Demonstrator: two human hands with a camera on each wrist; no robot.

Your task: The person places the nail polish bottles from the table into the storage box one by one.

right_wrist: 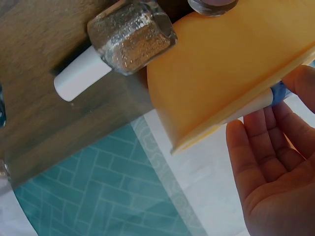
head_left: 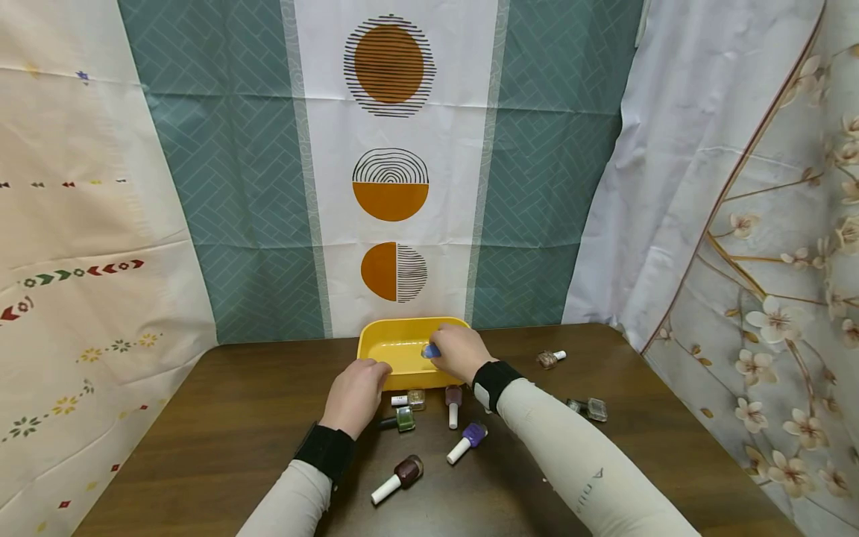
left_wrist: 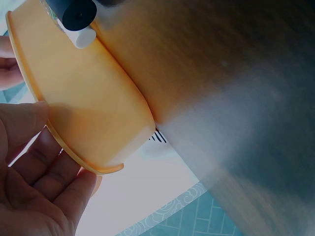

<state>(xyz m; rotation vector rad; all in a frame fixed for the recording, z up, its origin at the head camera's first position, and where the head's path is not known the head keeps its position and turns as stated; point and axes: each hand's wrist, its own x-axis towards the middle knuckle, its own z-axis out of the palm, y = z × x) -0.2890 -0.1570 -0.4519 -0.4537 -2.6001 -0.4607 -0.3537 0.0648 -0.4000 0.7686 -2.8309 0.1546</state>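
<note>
The right hand [head_left: 461, 352] pinches a blue bottle [head_left: 429, 350] between thumb and fingers, over the tray's interior; whether it touches the floor there, I cannot tell. The left hand [head_left: 358, 391] grips the near rim of the yellow tray [head_left: 412, 381], thumb outside. Smooth glass could slip from so light a pinch and drop hard, or its white cap could catch on the rim; a tug by the left hand could drag the tray into the mauve bottle [head_left: 453, 395] and gold bottle [head_left: 417, 400] just in front. The tray's floor shows at the left, while the hand hides part of the right end, so its full contents are uncertain. Farther out, the green bottle [head_left: 406, 419], purple bottle [head_left: 474, 434] and dark brown bottle [head_left: 408, 471] lie on their sides, capped, coloured polish inside; a sleeve could roll the purple one.
</note>
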